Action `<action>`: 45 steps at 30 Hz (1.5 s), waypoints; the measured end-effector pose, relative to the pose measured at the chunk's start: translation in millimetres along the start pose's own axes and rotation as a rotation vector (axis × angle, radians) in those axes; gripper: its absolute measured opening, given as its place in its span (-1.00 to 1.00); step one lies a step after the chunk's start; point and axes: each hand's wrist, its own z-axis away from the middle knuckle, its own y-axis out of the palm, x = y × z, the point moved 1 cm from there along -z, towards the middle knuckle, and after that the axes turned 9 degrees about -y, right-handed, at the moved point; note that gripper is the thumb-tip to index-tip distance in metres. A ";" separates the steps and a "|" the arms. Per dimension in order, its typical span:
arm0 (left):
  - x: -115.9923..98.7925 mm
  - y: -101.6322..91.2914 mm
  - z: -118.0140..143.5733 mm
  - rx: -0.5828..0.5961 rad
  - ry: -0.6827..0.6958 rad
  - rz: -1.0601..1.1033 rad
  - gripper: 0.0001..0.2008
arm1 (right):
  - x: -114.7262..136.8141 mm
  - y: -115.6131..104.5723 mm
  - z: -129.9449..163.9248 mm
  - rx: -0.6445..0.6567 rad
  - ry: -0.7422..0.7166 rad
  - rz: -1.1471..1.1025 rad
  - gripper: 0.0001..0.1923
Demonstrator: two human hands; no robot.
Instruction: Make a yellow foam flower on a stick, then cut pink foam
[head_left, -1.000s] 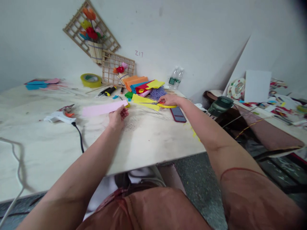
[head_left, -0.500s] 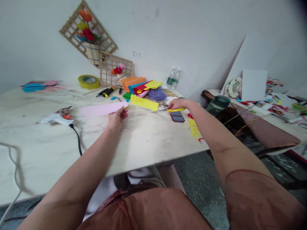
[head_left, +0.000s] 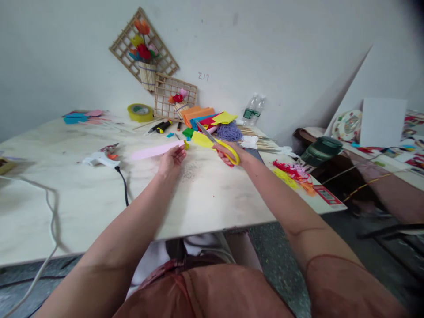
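Left hand [head_left: 171, 160] pinching the near right end of a pink paper strip [head_left: 155, 151], strip lying flat on the table [head_left: 82, 194] and running off to the left. Right hand [head_left: 239, 155] wrapped through the yellow handles of the scissors [head_left: 221, 144], blades raised and pointing far-left over a yellow sheet [head_left: 201, 139]. Can't tell if the blades are apart or together, too blurry.

Pretty cluttered around all that. Just beyond the scissors: a pile of coloured paper [head_left: 205, 118] in orange, blue, red and yellow, plus a purple yarn bundle [head_left: 229, 131] and some wooden sticks [head_left: 261, 142]. Glue gun [head_left: 99, 157] well left of the strip, black cord trailing toward the near edge. Tape roll [head_left: 140, 112] far back, beside a small wooden lattice [head_left: 175, 99] with paper flowers; bigger lattice [head_left: 144, 48] hung on the wall above. Water bottle [head_left: 252, 109] at the far right by the wall. Red and yellow scraps [head_left: 293, 173] on the right corner of the table, near the right forearm.
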 end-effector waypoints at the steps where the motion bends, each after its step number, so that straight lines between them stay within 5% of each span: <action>1: -0.7 0.4 0.9 -0.010 -0.007 0.012 -0.88 | -0.3 16.0 -4.4 0.014 -0.022 -0.051 -0.56; 5: -2.5 1.9 3.1 -0.023 0.008 -0.008 -0.89 | -0.6 65.1 -24.9 -0.077 -0.020 -0.133 -0.59; 10: -1.6 1.5 2.3 0.005 0.058 -0.116 -0.93 | -1.5 90.5 -51.0 -0.338 -0.077 -0.315 -0.65; 19: 8.6 -3.1 -1.4 -0.009 0.107 -0.201 -0.83 | -11.2 93.3 -56.9 -0.361 -0.150 -0.541 -0.75; 27: 13.4 -3.4 -2.5 -0.002 0.135 -0.283 -0.77 | -14.3 91.7 -54.9 -0.440 -0.180 -0.460 -0.56; 45: 14.7 -1.8 1.8 0.108 0.067 -0.348 -0.69 | -6.2 95.2 -47.1 -0.477 -0.187 -0.471 -0.60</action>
